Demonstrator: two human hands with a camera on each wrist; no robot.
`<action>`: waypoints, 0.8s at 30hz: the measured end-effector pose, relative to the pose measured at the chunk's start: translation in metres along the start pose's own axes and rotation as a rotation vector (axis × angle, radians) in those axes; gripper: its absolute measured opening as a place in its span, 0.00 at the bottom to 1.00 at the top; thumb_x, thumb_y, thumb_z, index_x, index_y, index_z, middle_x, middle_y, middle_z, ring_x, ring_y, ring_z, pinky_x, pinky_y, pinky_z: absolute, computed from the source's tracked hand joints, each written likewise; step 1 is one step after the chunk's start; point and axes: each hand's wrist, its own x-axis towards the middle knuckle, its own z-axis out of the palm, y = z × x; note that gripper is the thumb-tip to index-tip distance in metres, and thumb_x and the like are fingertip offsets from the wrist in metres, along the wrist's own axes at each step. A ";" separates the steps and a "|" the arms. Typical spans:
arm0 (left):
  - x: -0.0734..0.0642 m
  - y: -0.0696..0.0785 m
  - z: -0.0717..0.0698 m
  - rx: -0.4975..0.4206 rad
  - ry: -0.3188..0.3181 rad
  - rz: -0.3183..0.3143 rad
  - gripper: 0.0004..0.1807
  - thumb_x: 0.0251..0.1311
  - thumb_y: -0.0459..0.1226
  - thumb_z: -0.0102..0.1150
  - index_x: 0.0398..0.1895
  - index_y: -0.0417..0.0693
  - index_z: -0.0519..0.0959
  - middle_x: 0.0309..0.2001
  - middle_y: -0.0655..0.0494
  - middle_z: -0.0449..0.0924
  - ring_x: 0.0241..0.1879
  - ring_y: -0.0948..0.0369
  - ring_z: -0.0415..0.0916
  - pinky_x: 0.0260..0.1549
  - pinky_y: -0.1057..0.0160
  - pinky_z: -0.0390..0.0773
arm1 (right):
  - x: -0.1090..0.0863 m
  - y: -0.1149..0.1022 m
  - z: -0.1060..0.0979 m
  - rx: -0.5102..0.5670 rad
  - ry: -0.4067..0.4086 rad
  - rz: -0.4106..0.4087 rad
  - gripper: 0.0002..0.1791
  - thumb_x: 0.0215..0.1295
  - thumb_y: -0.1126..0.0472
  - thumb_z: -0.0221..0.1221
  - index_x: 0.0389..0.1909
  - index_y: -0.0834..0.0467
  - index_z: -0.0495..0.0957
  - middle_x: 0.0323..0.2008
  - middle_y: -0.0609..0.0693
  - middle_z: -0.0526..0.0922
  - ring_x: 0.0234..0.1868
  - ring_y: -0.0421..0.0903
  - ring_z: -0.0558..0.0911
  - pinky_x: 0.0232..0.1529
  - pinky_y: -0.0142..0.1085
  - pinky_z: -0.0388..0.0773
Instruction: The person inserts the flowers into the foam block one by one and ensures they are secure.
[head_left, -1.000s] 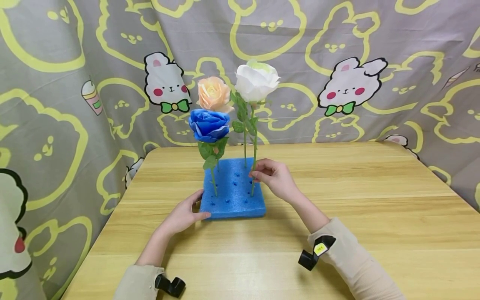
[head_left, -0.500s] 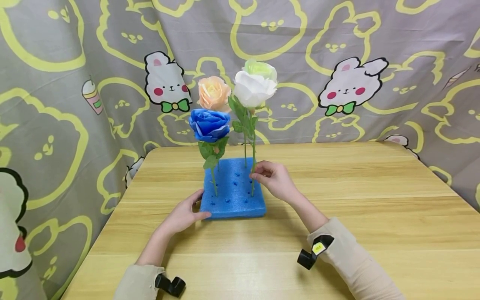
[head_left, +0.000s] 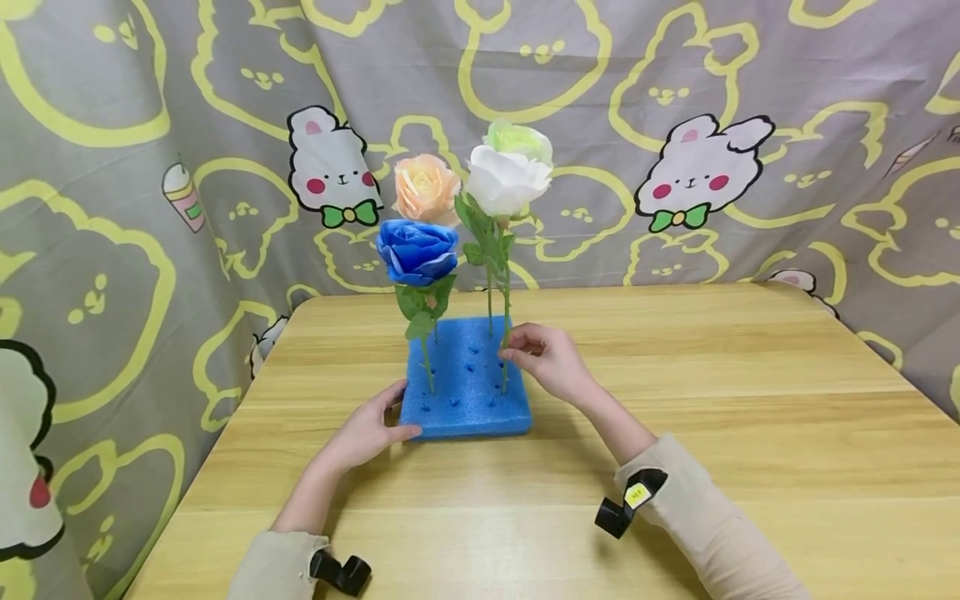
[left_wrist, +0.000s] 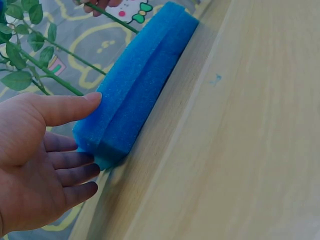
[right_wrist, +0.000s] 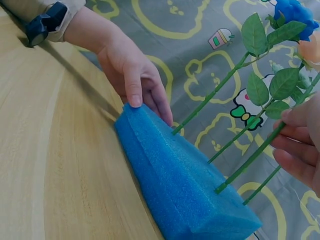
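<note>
In the head view a blue foam block [head_left: 463, 417] with several holes lies on the table. My left hand [head_left: 369, 429] rests at its left front corner, thumb on the front edge and relaxed fingers along the left side. My right hand [head_left: 551, 360] pinches the green stem of a white artificial rose [head_left: 506, 182] between thumb and fingers. That stem's lower end [right_wrist: 220, 189] stands in the foam in the right wrist view. A blue rose [head_left: 417, 252], a peach rose [head_left: 426, 188] and a pale green flower [head_left: 525, 137], partly hidden behind the white one, also stand upright there.
The wooden table [head_left: 712, 400] extends around the block. A grey curtain [head_left: 585, 75] with yellow outlines and rabbit prints hangs behind and on the left. Black cameras [head_left: 630, 504] sit on both sleeves.
The white rose's head has tipped slightly left and down, showing more of the pale green flower behind it. My right hand has shifted only slightly; my left hand stays on the foam.
</note>
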 end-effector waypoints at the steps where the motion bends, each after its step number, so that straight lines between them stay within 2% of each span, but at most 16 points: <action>1: 0.000 0.000 0.000 -0.001 -0.001 -0.001 0.44 0.55 0.44 0.64 0.70 0.37 0.53 0.66 0.37 0.59 0.64 0.42 0.56 0.61 0.44 0.57 | 0.000 0.001 0.000 0.008 -0.004 0.013 0.04 0.58 0.68 0.61 0.33 0.66 0.79 0.31 0.55 0.83 0.33 0.55 0.82 0.31 0.33 0.77; 8: 0.000 -0.001 0.002 -0.008 0.001 0.005 0.44 0.54 0.43 0.65 0.69 0.37 0.54 0.65 0.37 0.59 0.65 0.42 0.56 0.61 0.44 0.57 | -0.004 0.004 0.001 0.070 -0.009 0.077 0.06 0.59 0.68 0.60 0.35 0.67 0.79 0.34 0.57 0.83 0.33 0.52 0.82 0.32 0.35 0.80; 17: 0.003 -0.002 0.003 -0.001 0.002 0.010 0.44 0.54 0.44 0.65 0.70 0.38 0.54 0.65 0.38 0.60 0.64 0.42 0.56 0.60 0.44 0.58 | -0.006 0.004 -0.001 0.092 -0.017 0.082 0.07 0.60 0.68 0.60 0.38 0.67 0.79 0.36 0.58 0.82 0.36 0.54 0.82 0.34 0.35 0.80; 24: 0.000 -0.002 0.000 -0.004 0.005 -0.009 0.44 0.56 0.45 0.63 0.70 0.38 0.53 0.67 0.37 0.56 0.65 0.39 0.53 0.60 0.43 0.57 | -0.009 0.008 -0.003 0.102 -0.011 0.072 0.10 0.59 0.68 0.60 0.41 0.67 0.79 0.37 0.58 0.82 0.37 0.60 0.80 0.35 0.34 0.78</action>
